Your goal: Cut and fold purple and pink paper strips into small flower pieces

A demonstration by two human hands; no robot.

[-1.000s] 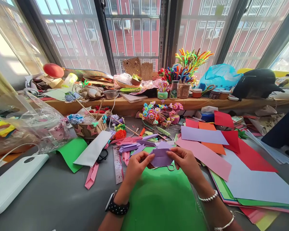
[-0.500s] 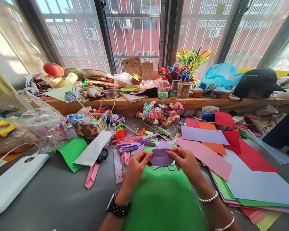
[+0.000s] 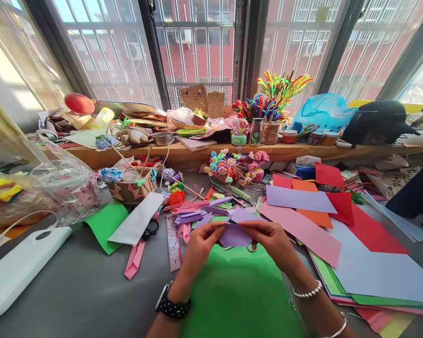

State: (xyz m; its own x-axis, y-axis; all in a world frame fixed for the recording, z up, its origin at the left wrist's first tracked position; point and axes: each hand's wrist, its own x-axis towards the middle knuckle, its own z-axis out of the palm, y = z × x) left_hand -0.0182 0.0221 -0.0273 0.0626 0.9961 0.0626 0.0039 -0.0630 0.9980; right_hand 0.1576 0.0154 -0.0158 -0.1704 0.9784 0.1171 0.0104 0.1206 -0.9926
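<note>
Here, we pinch a folded purple paper (image 3: 235, 236) between the fingers of our left hand (image 3: 203, 240) and right hand (image 3: 270, 238), holding it over a shiny green sheet (image 3: 239, 291) on the cluttered gray counter (image 3: 102, 291).

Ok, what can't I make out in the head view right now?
- Folded purple paper, head view: gripped edges hidden by the left hand and right hand.
- Scissors, head view: mostly hidden behind the paper and right hand.
- Ruler, head view: markings too small to read.
- White device, head view: near end cut off by the left edge.
</note>
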